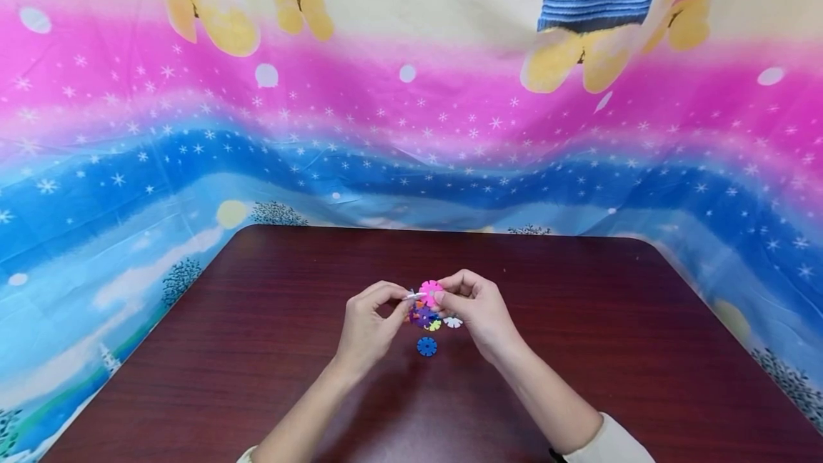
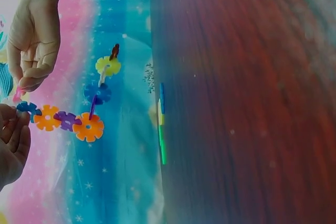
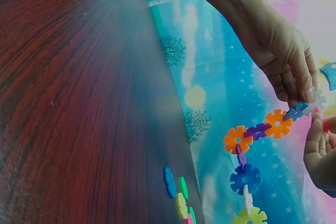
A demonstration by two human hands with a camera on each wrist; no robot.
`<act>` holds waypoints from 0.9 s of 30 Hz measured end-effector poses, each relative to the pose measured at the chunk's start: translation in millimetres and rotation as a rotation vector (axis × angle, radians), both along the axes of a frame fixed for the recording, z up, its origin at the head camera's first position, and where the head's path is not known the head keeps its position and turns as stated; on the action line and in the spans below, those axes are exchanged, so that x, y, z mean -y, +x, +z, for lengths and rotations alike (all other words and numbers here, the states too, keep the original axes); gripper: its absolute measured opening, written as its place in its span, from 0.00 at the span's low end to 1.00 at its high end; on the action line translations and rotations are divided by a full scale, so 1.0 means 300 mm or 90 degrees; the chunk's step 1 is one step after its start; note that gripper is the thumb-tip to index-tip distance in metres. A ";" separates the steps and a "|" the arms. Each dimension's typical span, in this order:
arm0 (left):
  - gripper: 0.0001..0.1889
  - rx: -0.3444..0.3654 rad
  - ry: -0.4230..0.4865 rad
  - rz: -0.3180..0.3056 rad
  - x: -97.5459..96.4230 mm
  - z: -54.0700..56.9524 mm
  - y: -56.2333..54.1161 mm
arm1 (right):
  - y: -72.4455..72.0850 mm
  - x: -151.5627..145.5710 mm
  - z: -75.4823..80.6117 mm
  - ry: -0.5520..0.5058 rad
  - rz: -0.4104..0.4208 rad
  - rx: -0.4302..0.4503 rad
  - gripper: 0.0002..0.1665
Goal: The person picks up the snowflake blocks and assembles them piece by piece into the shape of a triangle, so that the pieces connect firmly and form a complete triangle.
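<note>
Held up above the table are notched plastic snowflake discs, several of them joined into a chain. My left hand [image 1: 369, 327] pinches a white disc [image 3: 316, 99] at the chain's upper end. In my right hand [image 1: 482, 313], thumb and fingers grip a pink disc [image 1: 430, 293], which meets the white one at its edge. Below hang a blue disc [image 2: 29, 110], orange disc [image 3: 278, 124], purple disc [image 2: 67, 121] and second orange disc [image 2: 88, 127]. Farther down come another blue disc [image 3: 245, 179] and a yellow disc [image 2: 108, 66]. Fingers partly hide the join.
On the dark red-brown wooden table [image 1: 257, 377] lie loose discs, including a blue loose disc [image 3: 169, 182], a yellow loose disc [image 3: 181, 205] and a green loose disc [image 2: 163, 151]. A patterned cloth [image 1: 411, 120] hangs behind and beside the table.
</note>
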State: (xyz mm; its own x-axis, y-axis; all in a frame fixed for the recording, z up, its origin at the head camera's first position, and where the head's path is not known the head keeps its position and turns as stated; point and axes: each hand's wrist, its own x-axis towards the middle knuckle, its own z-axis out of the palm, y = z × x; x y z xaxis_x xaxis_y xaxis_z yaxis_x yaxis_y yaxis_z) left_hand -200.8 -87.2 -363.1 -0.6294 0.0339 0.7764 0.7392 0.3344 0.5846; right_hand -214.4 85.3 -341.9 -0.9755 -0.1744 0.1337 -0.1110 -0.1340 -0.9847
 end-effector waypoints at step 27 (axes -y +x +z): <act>0.09 0.062 -0.037 -0.020 -0.025 0.131 0.084 | 0.007 0.005 0.004 -0.145 0.110 0.121 0.06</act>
State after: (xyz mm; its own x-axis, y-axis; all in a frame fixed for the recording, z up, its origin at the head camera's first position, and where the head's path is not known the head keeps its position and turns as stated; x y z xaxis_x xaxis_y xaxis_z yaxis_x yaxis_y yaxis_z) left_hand -175.5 -79.7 -323.9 -0.6992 0.0982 0.7081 0.6910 0.3469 0.6342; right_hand -212.3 83.7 -340.8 -0.9454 -0.3258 0.0072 0.1150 -0.3542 -0.9281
